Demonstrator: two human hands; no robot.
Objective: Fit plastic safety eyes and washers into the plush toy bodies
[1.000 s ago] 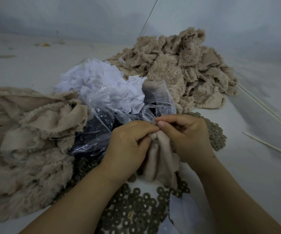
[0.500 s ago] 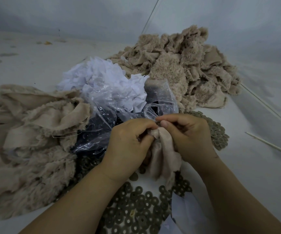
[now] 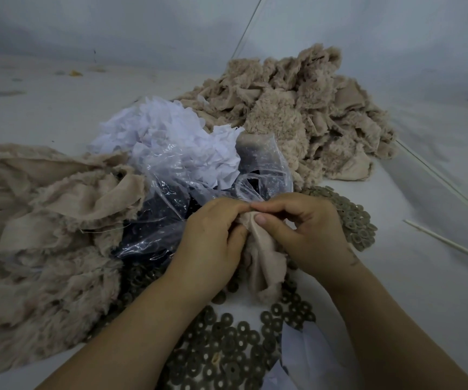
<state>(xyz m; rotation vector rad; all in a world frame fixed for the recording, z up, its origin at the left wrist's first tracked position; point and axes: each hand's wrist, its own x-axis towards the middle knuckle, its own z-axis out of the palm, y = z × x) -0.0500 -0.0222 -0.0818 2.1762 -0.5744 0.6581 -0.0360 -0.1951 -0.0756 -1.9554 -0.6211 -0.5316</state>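
A small beige plush body (image 3: 263, 263) hangs between both hands at the centre of the view. My left hand (image 3: 213, 237) grips its left side with curled fingers. My right hand (image 3: 303, 232) pinches its top, thumb pressed on the fabric. Any eye or washer in the fabric is hidden by my fingers. Dark ring-shaped washers (image 3: 227, 353) lie scattered on the table below the hands, and more washers (image 3: 354, 220) lie to the right. A clear plastic bag (image 3: 165, 220) with dark pieces inside sits just behind my left hand.
A heap of beige plush bodies (image 3: 44, 229) lies at the left, and another heap (image 3: 306, 116) at the back right. Crumpled white paper (image 3: 171, 136) rests on the bag. A thin white stick (image 3: 449, 243) lies at the right, and a white sheet (image 3: 300, 353) at the bottom.
Both hands stay on the plush body. My right thumb has shifted lower onto the fabric, and the fingertips of both hands have come together at its top.
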